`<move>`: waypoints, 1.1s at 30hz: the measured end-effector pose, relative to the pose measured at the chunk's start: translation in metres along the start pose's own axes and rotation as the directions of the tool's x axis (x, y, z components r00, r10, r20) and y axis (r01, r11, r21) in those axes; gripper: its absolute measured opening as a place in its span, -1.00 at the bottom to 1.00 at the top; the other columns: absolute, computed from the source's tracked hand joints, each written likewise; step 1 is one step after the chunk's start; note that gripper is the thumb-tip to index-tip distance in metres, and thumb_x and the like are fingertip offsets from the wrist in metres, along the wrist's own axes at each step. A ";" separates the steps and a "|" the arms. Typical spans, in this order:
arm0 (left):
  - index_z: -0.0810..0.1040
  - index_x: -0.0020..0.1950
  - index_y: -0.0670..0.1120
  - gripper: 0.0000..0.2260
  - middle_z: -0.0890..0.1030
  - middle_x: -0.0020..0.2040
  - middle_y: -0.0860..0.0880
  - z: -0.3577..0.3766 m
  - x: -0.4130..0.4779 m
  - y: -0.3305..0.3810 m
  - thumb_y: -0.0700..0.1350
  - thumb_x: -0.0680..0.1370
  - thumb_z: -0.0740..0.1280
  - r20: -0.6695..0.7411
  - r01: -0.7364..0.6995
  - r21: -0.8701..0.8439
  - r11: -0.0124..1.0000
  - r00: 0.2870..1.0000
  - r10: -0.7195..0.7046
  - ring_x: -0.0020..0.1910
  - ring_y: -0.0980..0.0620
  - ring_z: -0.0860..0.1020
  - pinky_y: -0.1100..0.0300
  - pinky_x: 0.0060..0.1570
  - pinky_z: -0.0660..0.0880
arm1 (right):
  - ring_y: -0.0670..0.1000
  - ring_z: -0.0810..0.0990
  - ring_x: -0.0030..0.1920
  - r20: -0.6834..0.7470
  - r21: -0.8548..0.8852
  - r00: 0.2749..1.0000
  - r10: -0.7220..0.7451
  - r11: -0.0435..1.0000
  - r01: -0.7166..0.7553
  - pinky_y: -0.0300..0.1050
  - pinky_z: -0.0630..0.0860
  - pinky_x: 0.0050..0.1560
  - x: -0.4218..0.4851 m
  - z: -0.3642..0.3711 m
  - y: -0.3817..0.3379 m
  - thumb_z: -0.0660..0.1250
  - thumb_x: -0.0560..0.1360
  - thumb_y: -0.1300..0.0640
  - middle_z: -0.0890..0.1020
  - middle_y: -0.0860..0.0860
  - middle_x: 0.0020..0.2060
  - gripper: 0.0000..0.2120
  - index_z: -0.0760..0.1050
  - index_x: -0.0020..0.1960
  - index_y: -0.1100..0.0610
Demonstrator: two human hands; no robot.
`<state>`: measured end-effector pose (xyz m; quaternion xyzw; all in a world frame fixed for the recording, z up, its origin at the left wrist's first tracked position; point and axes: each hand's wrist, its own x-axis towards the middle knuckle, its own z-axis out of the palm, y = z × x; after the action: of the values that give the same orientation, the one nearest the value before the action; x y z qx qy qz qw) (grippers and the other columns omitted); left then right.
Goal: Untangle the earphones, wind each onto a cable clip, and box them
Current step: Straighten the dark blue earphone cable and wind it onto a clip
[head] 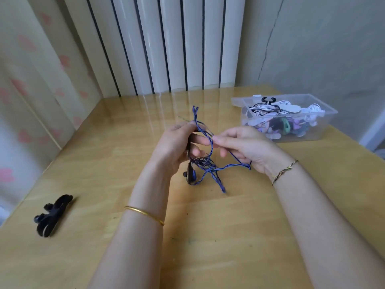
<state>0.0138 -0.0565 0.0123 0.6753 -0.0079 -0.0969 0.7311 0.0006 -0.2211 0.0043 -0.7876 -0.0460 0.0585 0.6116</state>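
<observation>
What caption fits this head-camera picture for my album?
Left hand and right hand untangle blue earphones over the table.

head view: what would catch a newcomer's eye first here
The tangled blue earphone cable, held up over the middle of the wooden table: the left hand grips it and the right hand pinches a strand. Next, the clear box at the far right, full of wound earphones, and a black bundle lying near the table's left edge.
</observation>
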 end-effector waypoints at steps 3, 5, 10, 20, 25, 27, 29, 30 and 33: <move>0.52 -0.11 -0.10 -0.86 0.45 -0.46 0.01 -0.003 -0.002 0.001 -0.16 0.61 0.23 0.000 0.004 0.019 1.000 1.000 -0.004 -0.62 0.13 0.24 0.31 -0.53 0.38 | -0.10 0.32 -0.50 -0.130 0.126 0.991 -0.025 0.991 0.042 -0.26 0.29 -0.43 0.002 -0.005 -0.002 0.32 0.53 0.09 0.42 -0.08 -0.59 -0.82 0.53 -0.22 0.14; 0.54 -0.09 -0.09 -0.94 0.41 -0.43 0.03 -0.005 -0.001 0.000 -0.20 0.57 0.30 0.016 -0.011 0.088 0.996 1.000 0.010 -0.57 0.15 0.24 0.34 -0.57 0.27 | -0.03 0.45 -0.44 -0.155 0.428 0.987 0.044 0.903 0.027 -0.18 0.47 -0.33 0.003 -0.011 -0.004 0.26 0.57 0.13 0.36 -0.06 -0.62 -0.80 0.46 -0.22 0.16; 0.56 -0.10 -0.07 -0.93 0.42 -0.35 0.03 -0.009 0.001 -0.002 -0.24 0.51 0.35 -0.016 -0.025 0.333 0.943 0.999 0.032 -0.47 0.13 0.27 0.33 -0.53 0.21 | -0.14 0.19 -0.65 -0.129 0.704 0.981 0.143 0.710 -0.011 -0.34 0.12 -0.69 0.005 -0.023 -0.006 0.18 0.61 0.08 0.32 -0.07 -0.55 -0.73 0.35 -0.26 0.11; 0.37 -0.05 -0.14 -0.93 0.49 -0.42 -0.06 -0.013 0.003 0.006 -0.26 0.59 0.13 -0.301 -0.056 -0.229 0.972 0.953 -0.017 -0.62 0.12 0.24 0.37 -0.60 0.15 | -0.11 0.19 -0.71 -0.185 0.299 0.940 0.287 0.927 -0.225 -0.40 0.14 -0.65 0.001 -0.038 0.004 0.22 0.56 0.20 0.37 0.04 -0.53 -0.72 0.31 -0.32 0.14; 0.31 -0.09 -0.12 -0.88 0.66 0.04 -0.20 -0.009 -0.005 0.017 -0.28 0.58 0.04 -0.348 -0.229 -0.472 0.851 0.936 0.059 -0.50 0.01 0.50 0.29 -0.54 0.27 | -0.08 0.30 -0.68 -0.097 -0.118 0.909 0.406 0.902 -0.415 -0.35 0.26 -0.63 -0.003 -0.033 0.011 0.20 0.56 0.25 0.43 0.11 -0.50 -0.76 0.36 -0.29 0.18; 0.34 -0.07 -0.10 -0.88 0.62 0.14 -0.10 -0.005 -0.006 0.019 -0.26 0.59 0.05 -0.415 -0.335 -0.433 0.837 0.898 0.144 -0.23 -0.04 0.66 0.25 -0.50 0.35 | -0.08 0.30 -0.66 -0.089 -0.214 0.897 0.433 0.871 -0.442 -0.35 0.25 -0.60 -0.001 -0.030 0.015 0.18 0.57 0.26 0.41 0.06 -0.57 -0.77 0.39 -0.26 0.19; 0.36 -0.11 -0.07 -0.86 0.53 0.23 -0.01 -0.002 -0.006 0.019 -0.25 0.59 0.09 -0.471 -0.421 -0.346 0.838 0.851 0.233 0.02 0.01 0.61 0.19 -0.31 0.51 | -0.07 0.30 -0.65 -0.114 -0.257 0.893 0.435 0.856 -0.449 -0.31 0.24 -0.54 0.001 -0.030 0.019 0.14 0.57 0.28 0.39 0.02 -0.65 -0.81 0.41 -0.21 0.21; 0.37 -0.15 -0.05 -0.84 0.50 0.25 0.02 -0.001 -0.006 0.018 -0.26 0.59 0.11 -0.495 -0.444 -0.298 0.845 0.829 0.261 0.10 0.06 0.55 0.16 -0.08 0.54 | -0.07 0.29 -0.66 -0.134 -0.270 0.892 0.432 0.850 -0.452 -0.28 0.23 -0.50 0.002 -0.030 0.021 0.10 0.58 0.29 0.39 0.02 -0.66 -0.83 0.42 -0.14 0.23; 0.36 -0.22 -0.03 -0.80 0.49 0.23 0.11 -0.004 -0.005 0.014 -0.28 0.55 0.13 -0.534 -0.472 -0.175 0.864 0.782 0.320 0.34 0.17 0.37 0.18 0.32 0.26 | -0.10 0.29 -0.72 -0.180 -0.242 0.879 0.441 0.847 -0.474 -0.30 0.25 -0.48 0.003 -0.033 0.025 -0.01 0.62 0.29 0.40 0.01 -0.69 -0.79 0.40 0.01 0.22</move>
<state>0.0116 -0.0506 0.0267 0.5415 0.0482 0.2342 0.8060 0.0084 -0.2589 -0.0115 -0.8560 0.1715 0.1489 0.4644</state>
